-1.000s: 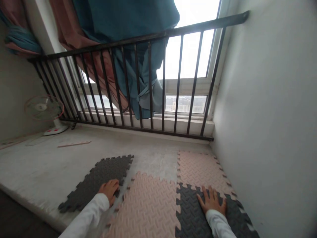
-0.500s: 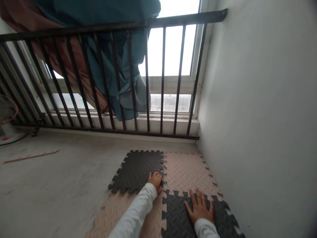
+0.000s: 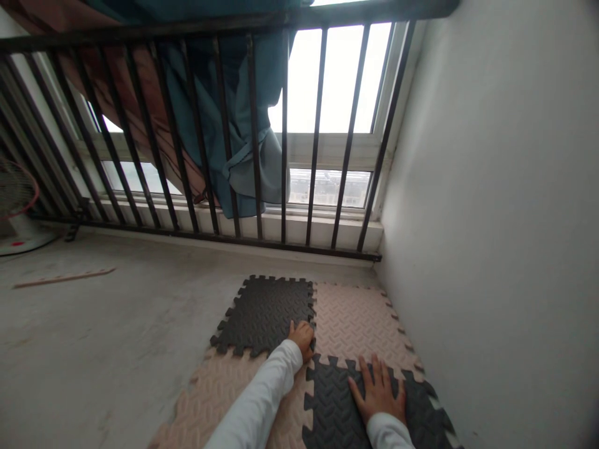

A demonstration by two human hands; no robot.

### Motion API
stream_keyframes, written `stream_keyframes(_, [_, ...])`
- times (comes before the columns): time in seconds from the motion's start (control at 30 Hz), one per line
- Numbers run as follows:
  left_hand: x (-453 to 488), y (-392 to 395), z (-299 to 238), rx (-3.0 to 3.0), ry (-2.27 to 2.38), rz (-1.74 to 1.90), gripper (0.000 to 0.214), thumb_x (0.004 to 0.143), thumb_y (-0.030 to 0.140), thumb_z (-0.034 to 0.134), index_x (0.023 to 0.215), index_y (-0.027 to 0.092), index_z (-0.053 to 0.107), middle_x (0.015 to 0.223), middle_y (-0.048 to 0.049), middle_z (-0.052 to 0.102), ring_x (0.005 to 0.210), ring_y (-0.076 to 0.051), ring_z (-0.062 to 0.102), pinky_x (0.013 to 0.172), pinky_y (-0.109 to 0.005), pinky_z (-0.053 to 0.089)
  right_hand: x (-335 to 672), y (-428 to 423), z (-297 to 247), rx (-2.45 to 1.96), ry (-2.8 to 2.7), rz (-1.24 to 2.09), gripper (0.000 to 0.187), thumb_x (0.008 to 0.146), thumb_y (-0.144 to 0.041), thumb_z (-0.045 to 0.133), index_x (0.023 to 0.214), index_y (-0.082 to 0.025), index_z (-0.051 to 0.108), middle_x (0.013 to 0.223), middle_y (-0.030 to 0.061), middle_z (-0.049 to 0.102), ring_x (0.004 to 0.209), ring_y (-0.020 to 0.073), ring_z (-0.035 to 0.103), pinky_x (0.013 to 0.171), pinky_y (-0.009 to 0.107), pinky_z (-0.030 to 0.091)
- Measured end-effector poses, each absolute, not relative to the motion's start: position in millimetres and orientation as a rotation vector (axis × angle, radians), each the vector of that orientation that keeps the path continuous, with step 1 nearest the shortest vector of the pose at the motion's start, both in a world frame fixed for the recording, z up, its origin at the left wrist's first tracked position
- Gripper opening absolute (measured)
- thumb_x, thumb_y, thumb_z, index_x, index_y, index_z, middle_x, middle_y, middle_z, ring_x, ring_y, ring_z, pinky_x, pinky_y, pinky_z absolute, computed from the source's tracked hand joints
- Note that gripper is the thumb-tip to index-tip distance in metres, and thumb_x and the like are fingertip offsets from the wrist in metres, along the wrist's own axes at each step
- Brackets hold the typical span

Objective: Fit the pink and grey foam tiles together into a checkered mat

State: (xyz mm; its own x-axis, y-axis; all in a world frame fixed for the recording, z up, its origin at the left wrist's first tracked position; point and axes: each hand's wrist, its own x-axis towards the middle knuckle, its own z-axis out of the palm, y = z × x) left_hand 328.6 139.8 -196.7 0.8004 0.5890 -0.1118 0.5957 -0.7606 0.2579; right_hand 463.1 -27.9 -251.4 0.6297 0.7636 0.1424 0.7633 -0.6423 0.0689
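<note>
Four-cornered foam mat tiles with jigsaw edges lie on the floor, dark and beige alternating. My left hand (image 3: 302,340) has its fingers bent and closed over the right edge of the far dark foam mat tile (image 3: 266,312), near its front corner. That edge meets the far beige foam tile (image 3: 358,321). My right hand (image 3: 380,390) lies flat with spread fingers on the near dark foam tile (image 3: 330,399). Under my left forearm is the near beige foam tile (image 3: 224,386). What the left fingertips press on is partly hidden.
A white wall (image 3: 496,224) rises along the right of the tiles. Ahead stands a dark metal railing (image 3: 224,238), with blue and reddish cloth (image 3: 215,131) hanging behind it by the window. Left are a fan (image 3: 21,206) and a thin strip (image 3: 65,278) on the concrete floor (image 3: 103,337).
The view has tilted down a little and shifted, so the railing sits higher. My left hand stays at the dark tile's edge, and my right hand remains flat on its tile.
</note>
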Motion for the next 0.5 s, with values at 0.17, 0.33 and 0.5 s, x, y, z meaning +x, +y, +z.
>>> stream_keyframes(0.17, [335.0, 147.9, -196.4, 2.678, 0.945, 0.016, 0.033, 0.058, 0.017, 0.045, 0.091, 0.019, 0.046, 0.111, -0.009, 0.05, 0.113, -0.021, 0.034, 0.098, -0.053, 0.02, 461.5, -27.6, -247.5, 2.833, 1.331, 0.247, 0.059, 0.074, -0.061, 0.026, 0.125, -0.032, 0.033, 0.136, 0.0071, 0.028, 0.124, 0.0242, 0.025, 0.098, 0.056, 0.008])
stream_keyframes(0.33, [335.4, 148.4, -197.3, 2.681, 0.937, 0.056, 0.031, 0.058, 0.017, 0.044, 0.089, 0.019, 0.046, 0.11, -0.0091, 0.05, 0.112, -0.02, 0.035, 0.099, -0.052, 0.018, 461.7, -25.3, -247.6, 2.822, 1.264, 0.172, 0.059, 0.074, -0.061, 0.028, 0.126, -0.033, 0.031, 0.138, 0.0047, 0.025, 0.125, 0.0235, 0.022, 0.098, 0.055, 0.006])
stream_keyframes(0.5, [325.3, 145.8, -199.2, 2.675, 0.919, 0.149, 0.031, 0.056, 0.016, 0.044, 0.086, 0.018, 0.047, 0.106, -0.0086, 0.052, 0.109, -0.02, 0.037, 0.101, -0.048, 0.016, 460.6, -28.0, -245.5, 2.835, 1.327, 0.23, 0.058, 0.075, -0.06, 0.024, 0.125, -0.032, 0.033, 0.136, 0.0062, 0.029, 0.124, 0.0235, 0.025, 0.098, 0.055, 0.008])
